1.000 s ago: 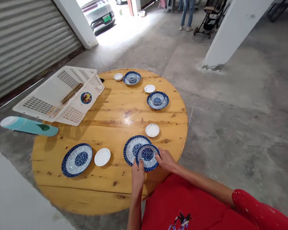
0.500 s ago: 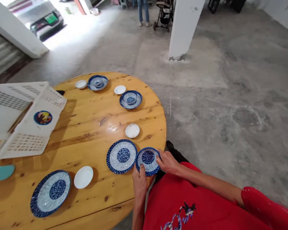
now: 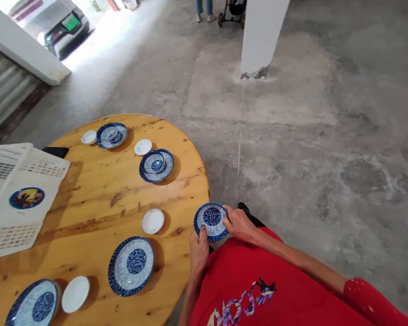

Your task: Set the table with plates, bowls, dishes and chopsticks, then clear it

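Note:
Between my two hands is a small blue-and-white patterned plate (image 3: pixel 211 217), held just past the table's edge in front of my red shirt. My left hand (image 3: pixel 199 249) grips its near rim, thumb on top. At the right rim, my right hand (image 3: pixel 240 224) is closed on it, the fingers partly hidden underneath. A larger blue-and-white plate (image 3: pixel 131 266) lies on the table to the left of my hands. Just behind that plate sits a small white bowl (image 3: pixel 153 221). Another white bowl (image 3: pixel 75 294) stands beside a second large plate (image 3: pixel 34 303) at the lower left.
Farther back on the round wooden table (image 3: pixel 105 244) are two blue-rimmed plates with clear bowls in them, one here (image 3: pixel 156 165), and small white dishes (image 3: pixel 143 147). A white plastic basket (image 3: pixel 27 217) stands left, near a dark object (image 3: pixel 56 151). Beyond are a pillar (image 3: pixel 260 40) and a person's legs.
The view has shifted, so the table and its dishes appear farther left and lower. The plate in my hands has come away from the large plate and now lies beyond the table's edge.

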{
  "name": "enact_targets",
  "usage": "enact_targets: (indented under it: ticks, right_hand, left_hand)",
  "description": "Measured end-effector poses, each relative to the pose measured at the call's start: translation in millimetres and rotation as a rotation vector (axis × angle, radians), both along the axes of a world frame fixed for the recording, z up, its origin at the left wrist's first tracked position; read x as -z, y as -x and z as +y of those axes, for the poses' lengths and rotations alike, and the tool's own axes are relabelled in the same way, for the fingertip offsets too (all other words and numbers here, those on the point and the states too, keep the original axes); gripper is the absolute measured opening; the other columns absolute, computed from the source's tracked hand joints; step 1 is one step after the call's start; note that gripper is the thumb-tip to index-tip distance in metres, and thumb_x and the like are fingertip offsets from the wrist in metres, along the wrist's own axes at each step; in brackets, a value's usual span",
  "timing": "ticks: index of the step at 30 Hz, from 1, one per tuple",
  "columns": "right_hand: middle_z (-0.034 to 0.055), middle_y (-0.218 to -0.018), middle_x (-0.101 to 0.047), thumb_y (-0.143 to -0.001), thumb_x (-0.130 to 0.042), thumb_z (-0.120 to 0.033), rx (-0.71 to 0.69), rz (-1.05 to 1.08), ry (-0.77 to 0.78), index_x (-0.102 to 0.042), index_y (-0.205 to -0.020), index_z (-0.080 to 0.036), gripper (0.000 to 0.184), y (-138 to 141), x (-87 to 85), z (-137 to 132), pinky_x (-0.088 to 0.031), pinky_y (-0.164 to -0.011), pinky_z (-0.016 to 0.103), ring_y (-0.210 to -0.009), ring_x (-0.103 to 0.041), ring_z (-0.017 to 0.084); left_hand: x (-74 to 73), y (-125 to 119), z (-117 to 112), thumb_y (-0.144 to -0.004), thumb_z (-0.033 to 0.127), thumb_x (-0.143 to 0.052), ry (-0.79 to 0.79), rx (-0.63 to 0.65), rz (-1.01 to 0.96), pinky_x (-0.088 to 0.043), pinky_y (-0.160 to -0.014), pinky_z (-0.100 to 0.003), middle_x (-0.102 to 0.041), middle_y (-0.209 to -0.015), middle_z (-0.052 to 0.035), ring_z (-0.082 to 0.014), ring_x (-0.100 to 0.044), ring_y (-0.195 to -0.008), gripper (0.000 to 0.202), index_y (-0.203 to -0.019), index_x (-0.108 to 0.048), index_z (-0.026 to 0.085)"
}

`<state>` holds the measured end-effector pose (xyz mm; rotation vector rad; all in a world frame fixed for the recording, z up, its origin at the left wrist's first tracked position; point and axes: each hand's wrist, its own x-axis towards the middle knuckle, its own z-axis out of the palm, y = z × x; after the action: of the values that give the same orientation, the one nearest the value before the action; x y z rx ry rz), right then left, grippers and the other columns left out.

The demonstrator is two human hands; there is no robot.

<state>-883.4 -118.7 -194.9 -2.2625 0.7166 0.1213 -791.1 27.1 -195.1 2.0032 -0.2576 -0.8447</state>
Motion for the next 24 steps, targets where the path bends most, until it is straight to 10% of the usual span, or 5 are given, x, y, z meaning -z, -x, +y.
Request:
enact_targets:
  ticks: [8,24]
  right_hand:
    - [0.0099,-0.076,-0.072,-0.092,-0.035,-0.027,-0.01,-0.043,0.002,-0.064,-0.104,-0.013,0.034,10,3.1,-123,-0.035,-0.062,0.029,-0.066,-0.065,0.022]
    - [-0.0017,-0.053,-0.058,-0.086,-0.037,-0.032,-0.38,0.0,-0.317,-0.048,-0.077,-0.022,0.017,-189,-30.1,-183,-0.038,-0.044,0.022,-0.043,-0.06,0.016]
  left_hand:
    - [-4.7,23,-116,-0.092,0.048,-0.042,0.09,-0.122,0.104,-0.057,-0.052,-0.028,-0.068,-0.096,-0.0076,-0.0193,-0.065,-0.073,0.041,-0.114,-0.058,0.018]
    - [-34.0,-101,-146,-0.099,0.043,-0.028,-0.097,-0.35,-0.211,-0.043,-0.059,-0.025,-0.058,-0.061,0.0003,-0.0162,-0.061,-0.057,0.037,-0.093,-0.056,0.02]
